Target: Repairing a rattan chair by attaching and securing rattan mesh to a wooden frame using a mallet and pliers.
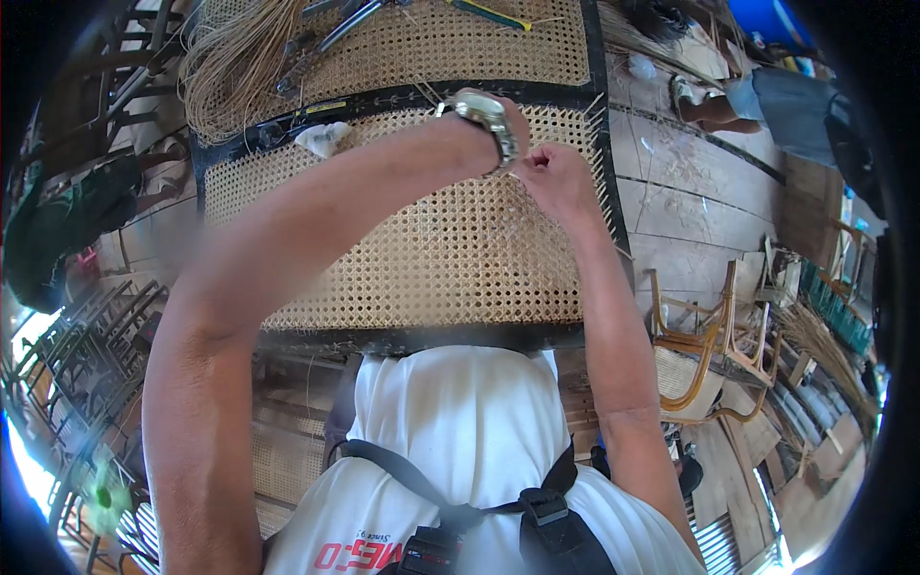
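Note:
A woven cane panel [422, 259] in a black frame [422, 339] lies in front of me, its open mesh dotted with loose strand ends along the right side. My left hand [513, 120] reaches across to the panel's upper right; a metal watch and the wrist hide most of its fingers. Close beside it, my right hand [561, 182] is closed in a pinch just above the weave, near the right edge. Whatever it grips is too small or hidden to make out. Short cane ends [602, 163] stick out along that edge.
Beyond the black crossbar lies a second cane section [412, 57], bearing a bundle of cane strands [230, 72], a metal tool [350, 24] and a green-and-yellow-handled tool [494, 13]. A crumpled white scrap [323, 139] sits near the bar. Chair frames [714, 345] stand right; people are at both sides.

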Available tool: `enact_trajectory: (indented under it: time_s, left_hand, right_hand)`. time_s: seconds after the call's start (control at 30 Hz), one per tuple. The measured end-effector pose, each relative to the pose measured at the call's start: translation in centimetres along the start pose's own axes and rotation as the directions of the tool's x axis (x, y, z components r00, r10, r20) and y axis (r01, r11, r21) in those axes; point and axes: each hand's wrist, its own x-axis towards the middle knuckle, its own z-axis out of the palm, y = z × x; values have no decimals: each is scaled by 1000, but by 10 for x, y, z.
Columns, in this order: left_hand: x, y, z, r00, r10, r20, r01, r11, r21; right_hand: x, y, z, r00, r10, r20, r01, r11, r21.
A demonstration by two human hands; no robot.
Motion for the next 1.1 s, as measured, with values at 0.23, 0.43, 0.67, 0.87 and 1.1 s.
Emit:
enact_trajectory:
  time_s: [0.23, 0.43, 0.67, 0.87, 1.1]
  left_hand:
    - [16, 13, 14, 1000, -16, -26, 15, 997, -75]
    - [0, -15, 28, 999, -28, 46, 38, 971, -236]
    - [18, -17, 28, 961, -29, 274, 173, 839, -517]
    - [21, -23, 47, 997, 26, 74, 2, 937, -350]
    - [-1, -136, 57, 973, -114, -203, 120, 993, 18]
  right_hand:
    - [10, 16, 10, 990, -137, -18, 135, 987, -86]
    - [2, -11, 14, 999, -52, -15, 46, 964, -262]
    - [-7, -12, 3, 994, -66, 83, 78, 987, -144]
    - [-8, -8, 3, 998, -70, 2, 70, 993, -99]
    - [-10, -6, 12, 998, -69, -11, 68, 997, -43]
